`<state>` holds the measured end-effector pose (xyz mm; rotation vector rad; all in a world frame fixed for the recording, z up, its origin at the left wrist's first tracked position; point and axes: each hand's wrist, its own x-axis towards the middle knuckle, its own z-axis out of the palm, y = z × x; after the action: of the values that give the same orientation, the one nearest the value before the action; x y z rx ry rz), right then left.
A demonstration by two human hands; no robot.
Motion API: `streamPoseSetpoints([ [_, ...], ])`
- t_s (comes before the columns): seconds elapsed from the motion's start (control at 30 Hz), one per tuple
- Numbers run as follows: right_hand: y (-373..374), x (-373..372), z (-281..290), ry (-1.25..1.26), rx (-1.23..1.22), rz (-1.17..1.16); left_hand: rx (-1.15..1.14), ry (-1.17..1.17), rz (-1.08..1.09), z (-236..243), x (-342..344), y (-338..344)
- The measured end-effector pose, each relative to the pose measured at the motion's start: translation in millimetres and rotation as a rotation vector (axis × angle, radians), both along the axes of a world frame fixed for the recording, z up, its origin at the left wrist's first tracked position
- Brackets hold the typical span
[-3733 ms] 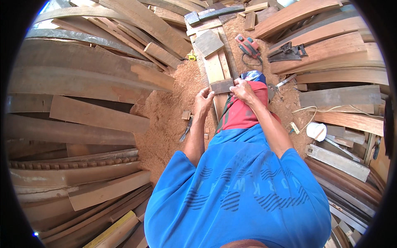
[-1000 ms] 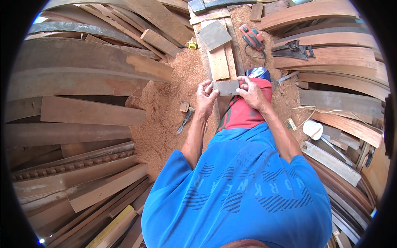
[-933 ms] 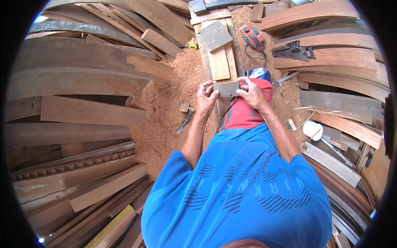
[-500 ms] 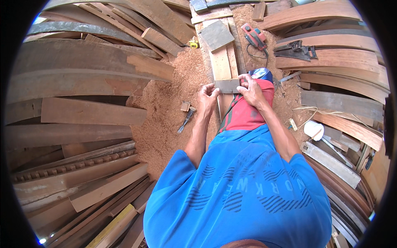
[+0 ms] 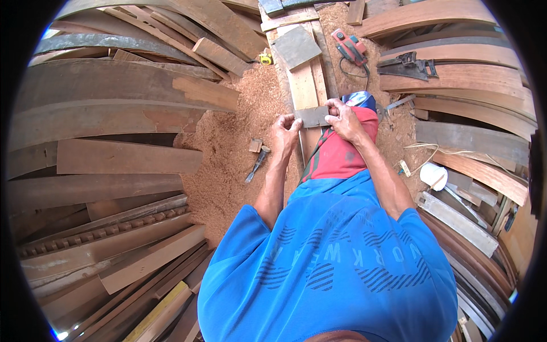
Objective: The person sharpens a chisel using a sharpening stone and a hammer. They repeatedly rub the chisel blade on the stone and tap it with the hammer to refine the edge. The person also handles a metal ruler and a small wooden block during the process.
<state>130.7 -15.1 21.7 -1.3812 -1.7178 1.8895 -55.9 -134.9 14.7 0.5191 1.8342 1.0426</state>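
Note:
A small dark grey rectangular piece (image 5: pixel 312 117) lies crosswise over the near end of a pale board (image 5: pixel 302 89). My left hand (image 5: pixel 286 126) pinches its left end between thumb and fingers. At the opposite end, my right hand (image 5: pixel 342 118) grips it the same way, close to the red cloth over my leg (image 5: pixel 341 151). Whether the piece is wood or a stiff sheet, I cannot tell. Farther up the board rests a larger grey square piece (image 5: pixel 296 48).
A chisel (image 5: pixel 257 164) and a small wood block (image 5: pixel 256 145) lie in the shavings at left. Beyond are a yellow tape measure (image 5: pixel 266 58), a red corded power tool (image 5: pixel 350 47) and a handsaw (image 5: pixel 409 68). Stacked planks (image 5: pixel 128 157) line both sides; a white container (image 5: pixel 433 176) stands right.
The dark grey piece has tilted slightly, its right end now a little higher, and both hands keep their hold on it. Otherwise the view has shifted only a little.

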Motion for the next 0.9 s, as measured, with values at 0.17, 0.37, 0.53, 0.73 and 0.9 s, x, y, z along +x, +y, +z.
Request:
streamPoseSetpoints([
  [0.17, -1, -6, 6, -0.067, 0.143, 0.024, -0.028, 0.019, -0.028, -10, -6, -1],
  [0.37, -1, -1, 5, -0.081, 0.199, 0.045, -0.053, 0.024, -0.113, -9, -15, 1],
  [0.53, -4, 3, 13, 0.021, 0.045, -0.006, 0.008, -0.015, -0.076, -6, -12, -2],
  [0.73, -1, -1, 15, -0.066, 0.073, 0.029, -0.040, -0.020, -0.064, 2, -10, 2],
  [0.9, -1, -2, 5, 0.008, 0.026, 0.000, -0.062, -0.065, -0.063, 7, -10, 1],
])
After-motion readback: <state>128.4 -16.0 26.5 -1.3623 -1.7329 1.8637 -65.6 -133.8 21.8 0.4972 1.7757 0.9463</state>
